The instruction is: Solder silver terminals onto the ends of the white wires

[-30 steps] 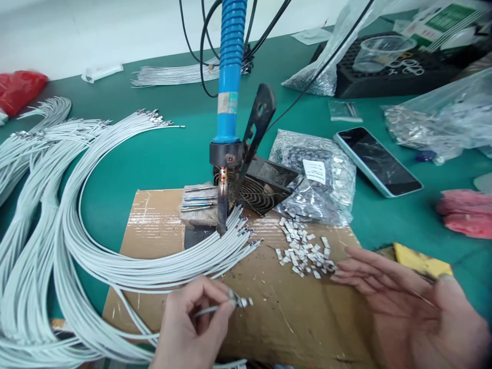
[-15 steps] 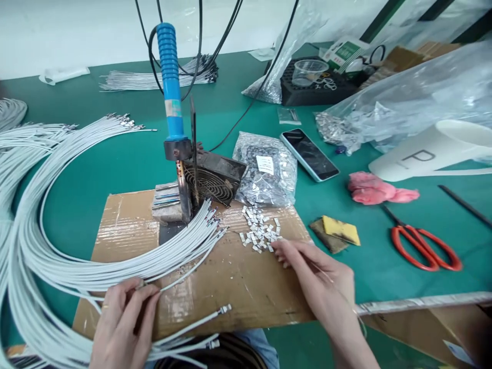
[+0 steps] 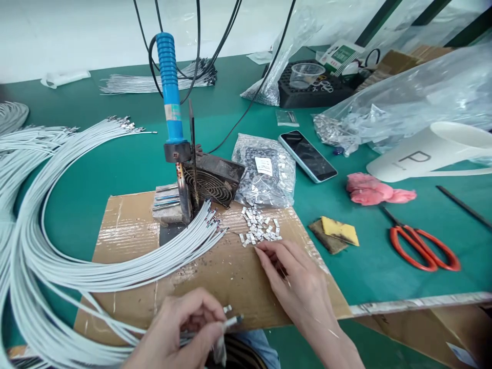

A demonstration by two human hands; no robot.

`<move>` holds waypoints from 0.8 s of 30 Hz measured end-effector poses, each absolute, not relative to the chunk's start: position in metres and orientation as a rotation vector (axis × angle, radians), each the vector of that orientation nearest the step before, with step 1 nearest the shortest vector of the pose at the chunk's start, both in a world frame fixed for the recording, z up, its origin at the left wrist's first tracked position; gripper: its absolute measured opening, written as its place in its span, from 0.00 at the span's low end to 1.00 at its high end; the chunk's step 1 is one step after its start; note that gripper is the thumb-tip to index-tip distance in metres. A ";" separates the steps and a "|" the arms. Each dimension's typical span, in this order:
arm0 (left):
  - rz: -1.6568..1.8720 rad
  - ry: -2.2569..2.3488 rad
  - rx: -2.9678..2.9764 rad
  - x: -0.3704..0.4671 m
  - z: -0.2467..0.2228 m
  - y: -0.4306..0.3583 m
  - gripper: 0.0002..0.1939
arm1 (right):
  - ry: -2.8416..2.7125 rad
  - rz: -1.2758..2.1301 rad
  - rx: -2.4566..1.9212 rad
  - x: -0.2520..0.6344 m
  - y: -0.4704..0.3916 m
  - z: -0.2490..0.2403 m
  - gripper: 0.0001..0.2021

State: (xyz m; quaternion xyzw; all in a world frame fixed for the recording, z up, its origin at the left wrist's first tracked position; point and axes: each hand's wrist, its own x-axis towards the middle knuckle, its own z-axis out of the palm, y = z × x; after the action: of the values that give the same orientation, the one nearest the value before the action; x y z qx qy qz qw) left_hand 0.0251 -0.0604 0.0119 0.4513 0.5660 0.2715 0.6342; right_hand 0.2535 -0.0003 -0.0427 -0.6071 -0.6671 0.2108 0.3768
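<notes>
My left hand pinches a white cable close to its end, at the near edge of the cardboard sheet. Beside that cable a second tip with a small white connector pokes out. The thumb and index finger of my right hand meet just below a pile of small white connectors; whatever lies between them is too small to make out. A thick bundle of white cables curves over the left of the cardboard, its ends beneath an upright blue-handled soldering iron.
Behind the connectors lie a small fan, a clear bag of parts and a phone. To the right are sponges, pink cloth, red-handled scissors and a white jug. Black cords hang above the iron.
My left hand has moved right and nearer to me, bringing a cable end off the bundle's edge. My right hand has shifted slightly left and its fingertips have come away from the pile.
</notes>
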 end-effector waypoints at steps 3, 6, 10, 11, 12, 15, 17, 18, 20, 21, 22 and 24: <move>0.663 1.280 0.794 0.033 0.008 -0.046 0.24 | -1.609 0.620 -1.611 0.253 -0.009 -0.043 0.07; 0.762 1.261 0.662 0.032 0.007 -0.040 0.26 | -1.495 0.799 -1.615 0.241 -0.019 -0.040 0.07; 0.824 1.277 0.586 0.030 0.011 -0.038 0.25 | -1.403 1.041 -1.508 0.215 -0.026 -0.028 0.10; 0.830 1.285 0.576 0.031 0.013 -0.037 0.25 | -1.382 1.092 -1.472 0.209 -0.026 -0.023 0.10; 0.835 1.289 0.565 0.031 0.014 -0.037 0.25 | -1.351 1.153 -1.430 0.204 -0.026 -0.018 0.10; 0.858 1.292 0.546 0.033 0.015 -0.037 0.25 | -1.205 1.360 -1.291 0.194 -0.024 -0.005 0.07; 0.854 1.300 0.562 0.033 0.013 -0.037 0.25 | -1.135 1.442 -1.240 0.191 -0.023 0.001 0.08; 0.848 1.307 0.574 0.033 0.012 -0.038 0.26 | -1.115 1.465 -1.226 0.190 -0.023 0.003 0.08; 0.843 1.325 0.595 0.033 0.011 -0.039 0.26 | -1.090 1.490 -1.208 0.189 -0.024 0.005 0.09; 0.846 1.330 0.599 0.033 0.011 -0.039 0.26 | -1.086 1.498 -1.202 0.189 -0.025 0.005 0.09; 0.850 1.331 0.597 0.033 0.011 -0.039 0.27 | -1.086 1.504 -1.198 0.190 -0.025 0.004 0.09; 0.844 1.317 0.586 0.033 0.012 -0.040 0.27 | -1.107 1.510 -1.190 0.192 -0.026 0.003 0.09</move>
State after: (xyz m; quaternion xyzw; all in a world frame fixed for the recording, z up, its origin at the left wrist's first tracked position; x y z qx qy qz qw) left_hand 0.0332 -0.0396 0.0120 0.2603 0.5845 0.3745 0.6711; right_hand 0.1915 -0.0255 0.0030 -0.4803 -0.4467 0.6094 0.4454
